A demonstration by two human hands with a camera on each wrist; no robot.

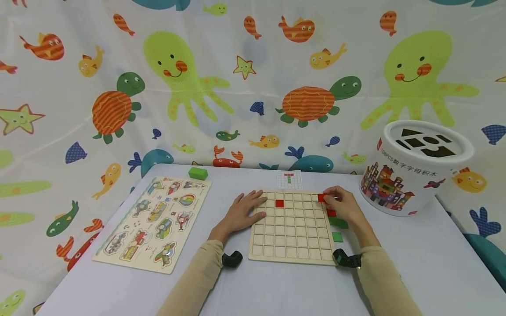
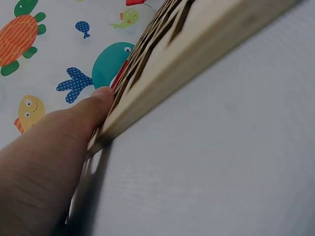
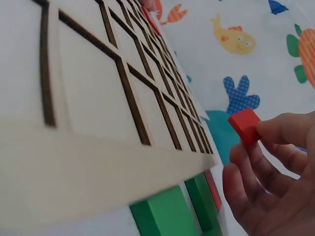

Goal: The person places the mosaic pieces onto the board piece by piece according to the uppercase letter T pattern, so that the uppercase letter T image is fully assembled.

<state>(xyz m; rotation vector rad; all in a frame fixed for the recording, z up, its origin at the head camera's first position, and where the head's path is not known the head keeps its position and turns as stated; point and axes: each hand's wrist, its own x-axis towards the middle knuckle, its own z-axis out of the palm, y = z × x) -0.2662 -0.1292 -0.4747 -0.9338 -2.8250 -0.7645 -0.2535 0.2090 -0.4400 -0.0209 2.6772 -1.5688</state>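
Note:
A wooden grid board (image 1: 292, 228) lies on the table between the two hands. My left hand (image 1: 244, 213) rests at its upper left edge with the fingers extended; in the left wrist view the thumb (image 2: 101, 101) touches the board's rim. My right hand (image 1: 347, 205) pinches a small red square block (image 3: 244, 125) between thumb and fingers above the board's upper right corner. One red block (image 1: 280, 203) sits in a cell of the top row, toward the left. Beside the right edge lie another red block (image 1: 331, 213) and green blocks (image 1: 337, 237), partly hidden by the hand.
Behind the board lies a printed grid card (image 1: 289, 181) with a red and green T shape. A vehicle puzzle board (image 1: 130, 228) is at left, with a green block (image 1: 198, 173) near its far corner. A white bucket (image 1: 419, 175) stands at right.

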